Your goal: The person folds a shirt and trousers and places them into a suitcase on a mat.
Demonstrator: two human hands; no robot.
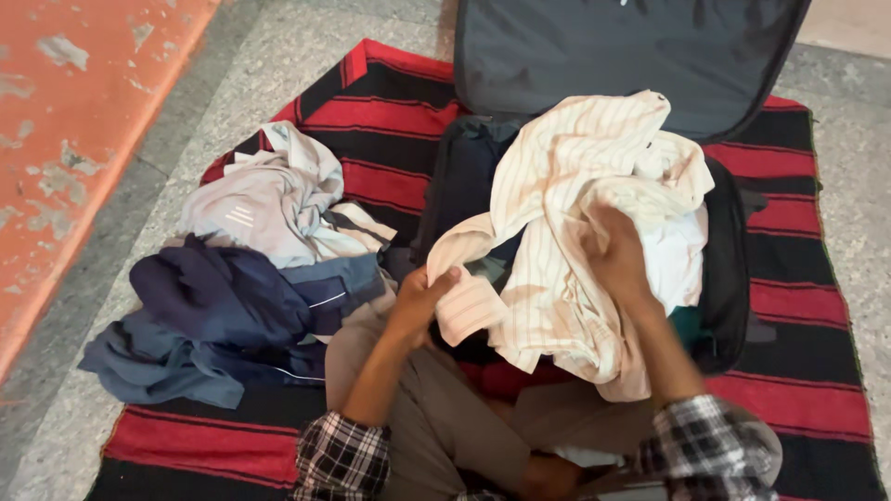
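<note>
Both your hands grip the striped shirt (575, 213): left hand (418, 301) pinches the cuff, right hand (617, 260) clutches the middle, above the suitcase (729, 278).

striped shirt (575, 213): cream cotton with thin brown pinstripes, long-sleeved, crumpled and bunched, lifted above the open dark suitcase (724, 278). one sleeve hangs toward 7 o'clock, its cuff pinched in the left hand (416, 301). the body of the garment is gripped by the right hand (617, 260) at 3 o'clock of the cuff; lower hem droops toward 6 o'clock.
</note>
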